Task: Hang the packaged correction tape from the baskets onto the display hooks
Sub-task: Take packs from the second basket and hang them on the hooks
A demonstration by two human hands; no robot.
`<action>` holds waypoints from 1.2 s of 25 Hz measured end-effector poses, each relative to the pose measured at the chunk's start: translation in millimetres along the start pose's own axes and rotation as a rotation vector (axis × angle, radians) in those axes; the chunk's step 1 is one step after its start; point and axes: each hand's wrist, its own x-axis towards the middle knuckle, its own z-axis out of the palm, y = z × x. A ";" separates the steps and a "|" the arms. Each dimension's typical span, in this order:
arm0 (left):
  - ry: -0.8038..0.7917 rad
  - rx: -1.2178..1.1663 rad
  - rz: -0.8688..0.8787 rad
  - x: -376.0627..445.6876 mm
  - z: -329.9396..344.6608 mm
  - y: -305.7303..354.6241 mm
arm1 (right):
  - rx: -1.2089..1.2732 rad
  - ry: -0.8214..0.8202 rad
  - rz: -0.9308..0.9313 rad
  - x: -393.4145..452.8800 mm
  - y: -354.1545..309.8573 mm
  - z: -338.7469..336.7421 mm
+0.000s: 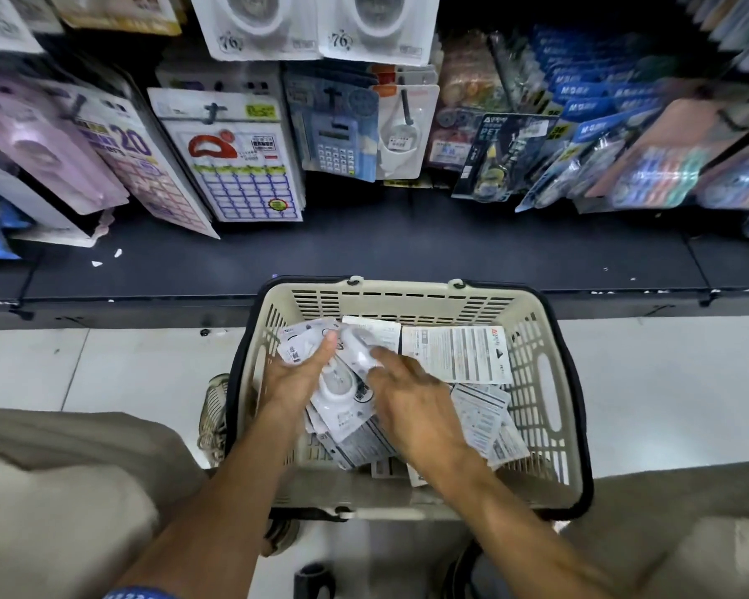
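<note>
A beige plastic basket (550, 382) stands on the floor in front of me, holding several white packaged correction tapes (457, 354). Both my hands are inside it. My left hand (297, 378) grips a bunch of the white packs (299, 345) at the basket's left side, thumb on top. My right hand (411, 404) lies over the pile, its fingers touching a white pack (360, 343) held between the two hands. Above, display hooks (405, 103) carry hanging goods, among them matching white correction tape packs (401, 140).
A dark low shelf ledge (385, 252) runs between the basket and the display wall. Calculators (336, 140), sticker sheets (241, 175) and blue pen packs (589, 101) hang on the wall. My knees in beige trousers (61, 490) flank the basket on the white tiled floor (104, 365).
</note>
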 end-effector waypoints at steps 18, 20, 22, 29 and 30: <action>0.134 0.519 0.113 13.9 -15.3 -1.2 | 0.292 -0.553 0.563 -28.3 29.0 104.3; 0.191 0.591 0.102 8.0 -14.2 1.4 | 0.310 -0.483 0.555 -14.7 37.9 89.7; 0.254 0.618 0.083 0.7 -10.1 6.8 | 0.567 -0.383 0.623 -0.3 55.7 56.5; 0.057 0.238 0.186 -48.0 20.6 40.1 | 0.826 0.198 0.390 12.0 79.0 -122.2; 0.031 0.221 0.255 -60.3 26.8 56.1 | 0.728 0.294 0.338 14.7 74.7 -147.7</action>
